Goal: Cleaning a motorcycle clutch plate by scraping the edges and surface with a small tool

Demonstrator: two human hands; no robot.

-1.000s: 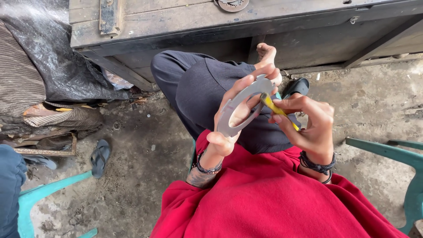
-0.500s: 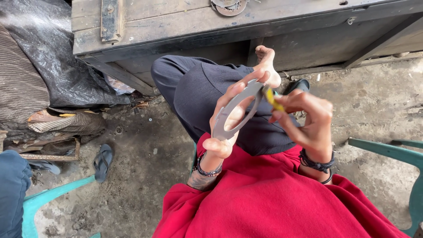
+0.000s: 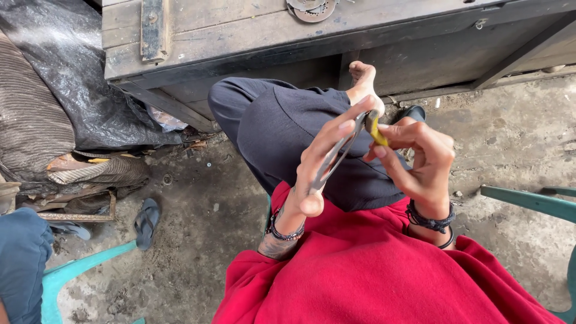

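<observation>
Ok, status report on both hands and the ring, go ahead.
Left hand gripping grey metal ring, seen edge-on. Right hand pinching small yellow piece against ring's top. Nothing between hands.

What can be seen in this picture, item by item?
metal ring: one, grey, seen nearly edge-on, held above the lap
yellow piece: one, small, at the ring's top edge
wooden bench: one, dark, across the top
black sheet: one, draped at upper left
sandal: one, dark, on the ground at left
teal chair: one, at right edge
left hand: fingers grip the ring
right hand: fingers pinch the yellow piece
</observation>
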